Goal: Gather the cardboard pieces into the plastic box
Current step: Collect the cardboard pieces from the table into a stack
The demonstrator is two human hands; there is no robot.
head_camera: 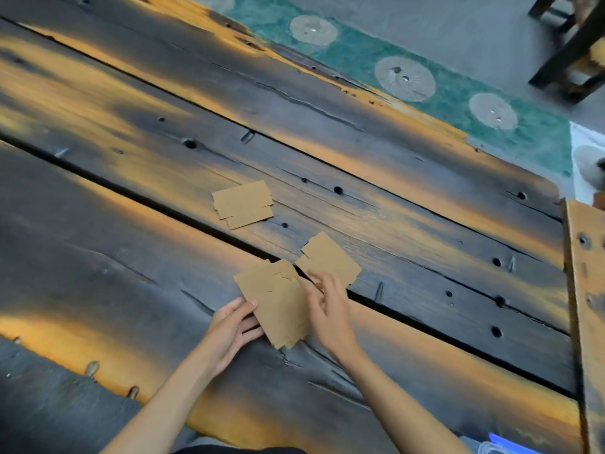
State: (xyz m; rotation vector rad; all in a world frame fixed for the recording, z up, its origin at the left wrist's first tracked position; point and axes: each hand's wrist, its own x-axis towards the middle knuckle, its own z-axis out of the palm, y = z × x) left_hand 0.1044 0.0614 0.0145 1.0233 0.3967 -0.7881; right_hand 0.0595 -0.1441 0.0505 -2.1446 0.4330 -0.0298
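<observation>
A stack of brown cardboard pieces (278, 299) is held between both hands just above the dark wooden table (131, 257). My left hand (232, 329) grips the stack's left edge, thumb on top. My right hand (327, 306) holds its right edge, fingers curled. Another cardboard piece (330, 257) lies flat on the table just beyond my right hand, touching its fingertips. A small pile of two or three cardboard pieces (243, 204) lies farther off at the table's middle. A clear plastic box with a blue part (504, 444) shows only at the bottom right corner.
The table has deep gaps between planks, holes and protruding nails (379, 291). A raised wooden beam (586, 306) runs along the right edge. A green patterned rug (425, 80) lies beyond the table, with dark chair legs (569, 54) at the top right.
</observation>
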